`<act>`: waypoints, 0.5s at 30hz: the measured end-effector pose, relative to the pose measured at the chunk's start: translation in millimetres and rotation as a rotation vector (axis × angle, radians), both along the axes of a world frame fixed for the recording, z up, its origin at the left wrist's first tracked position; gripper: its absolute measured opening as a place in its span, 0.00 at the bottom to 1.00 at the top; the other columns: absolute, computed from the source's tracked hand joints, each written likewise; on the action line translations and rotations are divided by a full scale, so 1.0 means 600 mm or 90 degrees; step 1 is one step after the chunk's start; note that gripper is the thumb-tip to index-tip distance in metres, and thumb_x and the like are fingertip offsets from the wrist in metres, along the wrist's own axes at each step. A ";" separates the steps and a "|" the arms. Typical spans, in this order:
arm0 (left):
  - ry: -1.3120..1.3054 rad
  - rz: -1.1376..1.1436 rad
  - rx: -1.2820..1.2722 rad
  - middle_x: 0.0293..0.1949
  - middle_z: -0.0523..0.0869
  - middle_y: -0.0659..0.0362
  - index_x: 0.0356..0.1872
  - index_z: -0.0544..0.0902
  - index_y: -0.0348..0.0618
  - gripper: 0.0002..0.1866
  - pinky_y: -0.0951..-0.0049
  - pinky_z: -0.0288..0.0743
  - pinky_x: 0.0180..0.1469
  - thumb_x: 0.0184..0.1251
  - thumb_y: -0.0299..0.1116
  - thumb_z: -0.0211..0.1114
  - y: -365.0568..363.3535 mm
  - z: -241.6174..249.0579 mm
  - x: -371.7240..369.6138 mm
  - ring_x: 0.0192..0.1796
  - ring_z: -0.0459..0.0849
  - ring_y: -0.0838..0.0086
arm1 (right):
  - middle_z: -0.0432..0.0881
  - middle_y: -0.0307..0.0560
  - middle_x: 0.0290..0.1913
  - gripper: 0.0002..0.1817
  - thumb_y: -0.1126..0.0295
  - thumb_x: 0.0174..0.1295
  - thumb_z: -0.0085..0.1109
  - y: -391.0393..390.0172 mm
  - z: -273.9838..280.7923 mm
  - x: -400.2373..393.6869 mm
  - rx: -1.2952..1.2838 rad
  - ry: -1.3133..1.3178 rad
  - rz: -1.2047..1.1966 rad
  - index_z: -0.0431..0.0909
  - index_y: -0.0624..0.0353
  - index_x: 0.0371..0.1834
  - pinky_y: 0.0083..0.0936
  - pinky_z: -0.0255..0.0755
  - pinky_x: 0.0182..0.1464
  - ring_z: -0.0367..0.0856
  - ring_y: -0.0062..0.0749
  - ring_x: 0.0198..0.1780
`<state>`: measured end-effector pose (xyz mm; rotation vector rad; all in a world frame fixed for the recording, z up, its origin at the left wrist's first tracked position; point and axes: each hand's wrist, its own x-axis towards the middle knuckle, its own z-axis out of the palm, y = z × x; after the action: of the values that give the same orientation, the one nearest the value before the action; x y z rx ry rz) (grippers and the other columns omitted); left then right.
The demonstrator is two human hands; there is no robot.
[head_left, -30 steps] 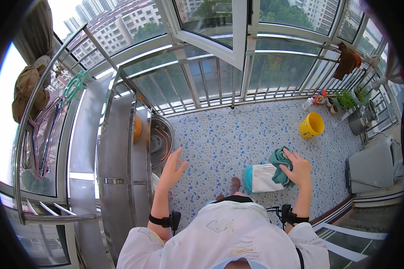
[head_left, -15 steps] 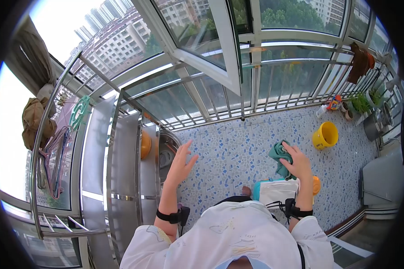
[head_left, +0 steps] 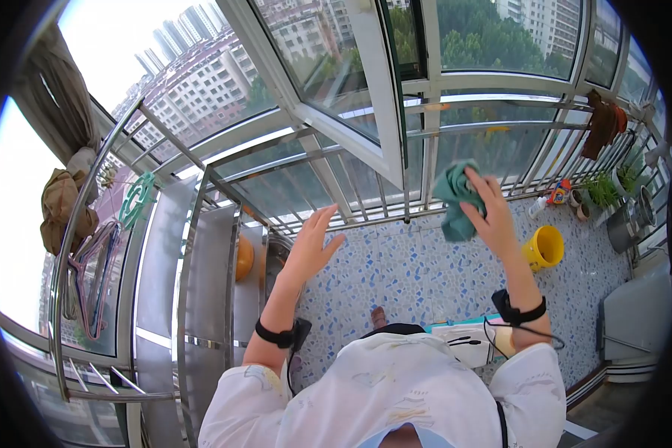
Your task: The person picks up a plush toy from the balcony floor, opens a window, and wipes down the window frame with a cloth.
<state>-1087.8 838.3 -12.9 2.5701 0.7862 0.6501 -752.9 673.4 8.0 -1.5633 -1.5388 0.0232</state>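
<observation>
A crumpled green cloth hangs from my right hand, whose fingers close on its right side. Below and behind the cloth are the speckled floor and the foot of the window railing. My left hand is raised with its fingers apart and nothing in it, beside the metal shelf rack. An open window sash with a white frame tilts inward ahead, above and between my hands.
A yellow bucket stands on the floor to the right, near bottles and potted plants. Metal railing runs along the windows. Clothes hangers and a brown bag hang at left. A white-and-turquoise object is by my waist.
My right hand has moved up and forward with the green cloth, toward the windows. My left hand has risen a little, its fingers still apart. The view has shifted slightly.
</observation>
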 end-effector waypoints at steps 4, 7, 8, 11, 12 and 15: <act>-0.076 -0.047 0.017 0.66 0.70 0.45 0.70 0.65 0.42 0.31 0.63 0.68 0.64 0.68 0.34 0.64 0.031 0.067 0.039 0.66 0.70 0.51 | 0.73 0.53 0.49 0.28 0.70 0.61 0.62 0.075 0.103 -0.031 0.214 -0.021 -0.014 0.70 0.56 0.67 0.31 0.71 0.51 0.77 0.49 0.47; -0.076 -0.045 0.024 0.66 0.70 0.46 0.70 0.65 0.43 0.31 0.63 0.68 0.64 0.68 0.35 0.64 0.063 0.088 0.034 0.67 0.70 0.52 | 0.74 0.52 0.49 0.26 0.71 0.60 0.63 0.134 0.189 -0.048 0.325 -0.033 -0.033 0.73 0.56 0.64 0.31 0.72 0.49 0.78 0.47 0.46; -0.087 -0.039 -0.014 0.67 0.70 0.47 0.70 0.65 0.43 0.31 0.63 0.68 0.64 0.68 0.35 0.64 0.076 0.094 0.028 0.67 0.70 0.53 | 0.74 0.52 0.49 0.26 0.71 0.60 0.64 0.155 0.218 -0.052 0.393 -0.077 -0.054 0.73 0.55 0.64 0.31 0.73 0.50 0.78 0.48 0.46; -0.077 -0.024 0.062 0.66 0.70 0.47 0.70 0.66 0.43 0.31 0.63 0.67 0.65 0.67 0.35 0.65 0.129 0.085 0.001 0.67 0.70 0.53 | 0.75 0.53 0.49 0.26 0.68 0.61 0.64 0.232 0.280 -0.053 0.507 -0.153 -0.099 0.74 0.53 0.64 0.34 0.74 0.48 0.79 0.49 0.46; -0.084 -0.022 0.055 0.66 0.71 0.47 0.70 0.66 0.42 0.31 0.62 0.66 0.65 0.67 0.34 0.65 0.141 0.084 -0.005 0.66 0.70 0.53 | 0.75 0.53 0.49 0.28 0.65 0.59 0.66 0.256 0.295 -0.056 0.495 -0.154 -0.120 0.72 0.54 0.65 0.35 0.75 0.47 0.79 0.50 0.46; -0.101 -0.019 0.033 0.65 0.71 0.45 0.69 0.66 0.42 0.30 0.59 0.66 0.66 0.67 0.35 0.64 0.168 0.067 -0.013 0.66 0.70 0.48 | 0.75 0.53 0.48 0.35 0.59 0.56 0.69 0.300 0.304 -0.082 0.473 -0.143 -0.168 0.68 0.55 0.68 0.36 0.75 0.45 0.79 0.51 0.46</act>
<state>-1095.8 939.3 27.2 2.5330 0.6855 0.8632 -801.9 853.1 190.2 -1.1630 -1.2720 -0.8060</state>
